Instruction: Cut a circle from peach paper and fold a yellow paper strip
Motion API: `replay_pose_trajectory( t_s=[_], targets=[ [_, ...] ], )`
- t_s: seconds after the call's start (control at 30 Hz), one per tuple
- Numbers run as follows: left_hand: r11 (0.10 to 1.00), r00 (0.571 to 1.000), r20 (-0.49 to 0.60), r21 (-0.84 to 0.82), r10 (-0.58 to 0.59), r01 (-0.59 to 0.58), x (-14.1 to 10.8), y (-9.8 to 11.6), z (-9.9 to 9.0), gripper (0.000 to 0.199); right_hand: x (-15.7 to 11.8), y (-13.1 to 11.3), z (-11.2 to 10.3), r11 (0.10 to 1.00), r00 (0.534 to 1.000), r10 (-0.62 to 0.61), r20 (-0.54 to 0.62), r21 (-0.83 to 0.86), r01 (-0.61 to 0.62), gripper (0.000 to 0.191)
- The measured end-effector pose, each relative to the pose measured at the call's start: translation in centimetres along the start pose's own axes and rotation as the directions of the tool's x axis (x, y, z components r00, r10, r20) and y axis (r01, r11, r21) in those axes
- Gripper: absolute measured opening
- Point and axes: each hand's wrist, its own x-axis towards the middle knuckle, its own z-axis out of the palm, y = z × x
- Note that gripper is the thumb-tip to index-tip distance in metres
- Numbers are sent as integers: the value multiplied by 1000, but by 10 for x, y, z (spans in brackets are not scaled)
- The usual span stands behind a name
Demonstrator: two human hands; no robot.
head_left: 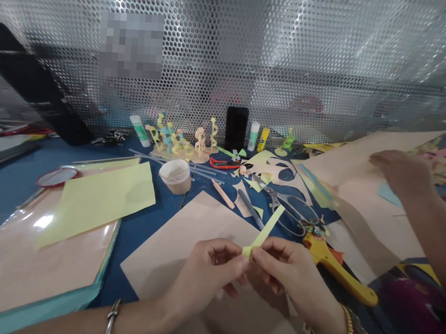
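While the person's left hand (201,271) and right hand (288,272) sit close together in the head view, their fingertips pinch the lower end of a narrow yellow-green paper strip (264,230) from either side, just above a peach card sheet (188,240). A co-worker's hand (404,173), apart at the right, rests on another peach sheet (361,195). Contents of the small paper cup (175,176) are hard to tell. Steel scissors (284,206) lie just beyond the right hand, beside a yellow-handled tool (334,264). Paper sculptures (172,138), glue sticks (253,136) and an upright phone (236,129) stand along the back of the blue mat (125,277), before a perforated metal wall (253,48).
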Motion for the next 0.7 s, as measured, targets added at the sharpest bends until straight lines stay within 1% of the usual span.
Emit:
replay_pose_trajectory(
  t_s=[0.07,0.23,0.4,0.7],
  targets=[
    [1000,1000,-18,6,-9,9,1,0,0,21,-1,0,0,1000,1000,-6,5,-7,6,37],
    [1000,999,-44,-3,1,-1,2,2,1,20,-2,1,-1,1000,1000,-13,21,-3,13,35],
    [1000,999,-51,-21,-2,0,1,0,2,20,-1,0,0,1000,1000,-7,2,-11,7,34],
    [1000,1000,-19,9,12,-11,0,1,1,21,-4,-2,1,998,999,-33,-36,-54,31,30]
  ],
)
